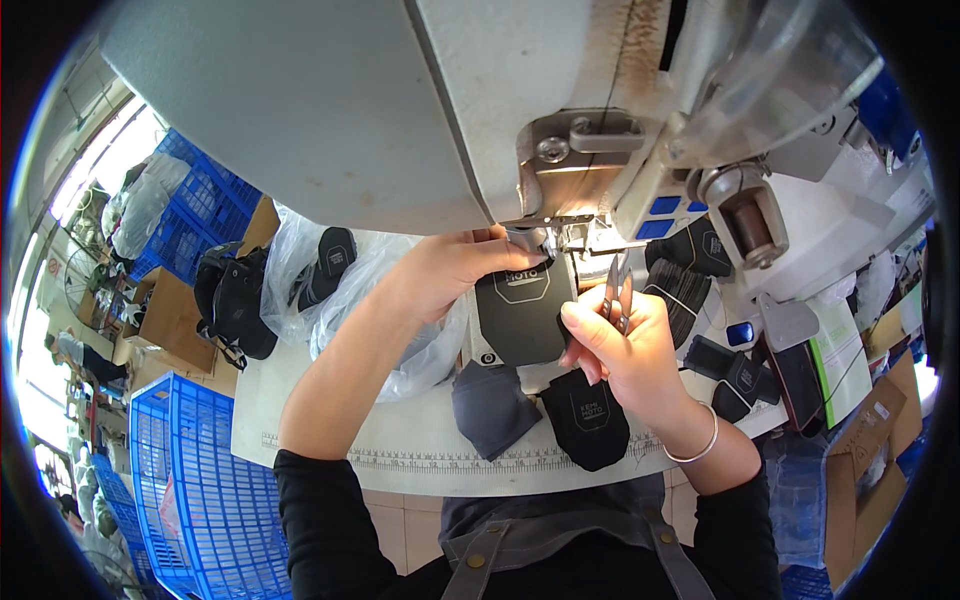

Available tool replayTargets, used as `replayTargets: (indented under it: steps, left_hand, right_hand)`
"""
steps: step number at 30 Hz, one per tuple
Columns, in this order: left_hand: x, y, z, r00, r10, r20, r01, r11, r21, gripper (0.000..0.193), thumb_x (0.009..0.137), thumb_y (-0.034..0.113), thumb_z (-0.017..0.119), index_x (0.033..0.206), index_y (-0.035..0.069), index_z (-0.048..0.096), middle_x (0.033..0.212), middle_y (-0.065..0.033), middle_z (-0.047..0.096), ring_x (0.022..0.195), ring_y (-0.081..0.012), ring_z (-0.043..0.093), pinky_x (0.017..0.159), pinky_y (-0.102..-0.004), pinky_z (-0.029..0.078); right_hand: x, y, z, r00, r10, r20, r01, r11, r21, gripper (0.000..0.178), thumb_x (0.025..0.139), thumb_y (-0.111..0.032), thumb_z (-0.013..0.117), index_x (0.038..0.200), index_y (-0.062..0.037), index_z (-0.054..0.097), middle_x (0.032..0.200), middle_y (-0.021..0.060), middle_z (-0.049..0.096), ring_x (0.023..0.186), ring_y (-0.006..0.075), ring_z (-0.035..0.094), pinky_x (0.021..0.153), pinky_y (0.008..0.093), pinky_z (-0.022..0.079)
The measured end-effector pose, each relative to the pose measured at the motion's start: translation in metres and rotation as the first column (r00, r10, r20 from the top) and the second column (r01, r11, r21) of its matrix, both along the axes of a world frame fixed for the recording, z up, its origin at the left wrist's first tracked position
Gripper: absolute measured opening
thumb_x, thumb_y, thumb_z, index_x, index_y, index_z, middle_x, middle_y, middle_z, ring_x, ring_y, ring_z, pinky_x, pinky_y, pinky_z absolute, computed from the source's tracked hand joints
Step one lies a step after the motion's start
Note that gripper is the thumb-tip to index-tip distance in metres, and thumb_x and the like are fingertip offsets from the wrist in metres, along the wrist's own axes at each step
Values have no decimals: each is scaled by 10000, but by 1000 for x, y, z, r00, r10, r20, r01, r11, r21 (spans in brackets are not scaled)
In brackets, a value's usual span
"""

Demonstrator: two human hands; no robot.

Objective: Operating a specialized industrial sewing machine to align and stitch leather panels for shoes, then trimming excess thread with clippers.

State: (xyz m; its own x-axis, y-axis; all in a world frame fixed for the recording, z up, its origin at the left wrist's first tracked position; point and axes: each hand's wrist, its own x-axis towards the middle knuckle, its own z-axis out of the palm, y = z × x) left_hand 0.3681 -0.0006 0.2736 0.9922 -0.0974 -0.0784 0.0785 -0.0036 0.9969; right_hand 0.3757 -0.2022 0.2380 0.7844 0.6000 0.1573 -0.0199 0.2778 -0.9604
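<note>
A black fabric piece with pale printing lies on the white sewing machine table, its far edge close to the needle area. My left hand is closed on its far left corner, thumb on top, fingertips beside the presser foot. In my right hand is a pair of small scissors, blades pointing away from me. The fingers of that hand curl at the piece's right edge. Nearer to me lie a dark grey fabric piece and another black printed piece.
The grey sewing machine head hangs over the work. Black fabric stacks sit to the right, near a phone-like dark object. Clear plastic bags and a black bag are left. A blue crate stands beside the table.
</note>
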Motion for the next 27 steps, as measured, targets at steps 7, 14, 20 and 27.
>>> replayTargets:
  steps: [7, 14, 20, 27]
  left_hand:
    - [-2, -5, 3, 998, -21, 65, 20, 1000, 15, 170, 773, 80, 624, 927, 7, 622, 864, -61, 641, 765, -125, 599, 726, -260, 464]
    - [-4, -3, 4, 1000, -16, -3, 16, 1000, 4, 226, 766, 103, 638, 975, 18, 627, 891, -46, 633, 816, -112, 576, 764, -251, 442]
    - [-2, -5, 3, 1000, 13, 2, -13, 1000, 1, 178, 771, 88, 629, 932, 11, 626, 874, -46, 632, 797, -114, 580, 742, -252, 446]
    - [1, 2, 3, 997, -44, 64, 42, 999, 25, 127, 760, 74, 640, 872, 13, 626, 846, -45, 631, 767, -122, 582, 723, -251, 444]
  right_hand:
    - [-1, -2, -1, 1000, 23, -1, -23, 1000, 1, 155, 859, -130, 579, 751, -19, 576, 602, 48, 588, 445, 32, 454, 413, 174, 358]
    - [-3, -1, 0, 1000, 15, -9, -15, 1000, -2, 158, 858, -128, 581, 744, -19, 575, 592, 46, 587, 435, 29, 447, 409, 172, 354]
    - [0, -1, -1, 1000, -4, -3, 3, 1000, -5, 156, 857, -134, 584, 753, -18, 582, 589, 45, 589, 424, 32, 445, 400, 172, 347]
    - [0, 0, 0, 1000, -25, -7, 25, 999, -30, 153, 855, -143, 587, 766, -19, 592, 580, 38, 588, 406, 34, 439, 384, 172, 331]
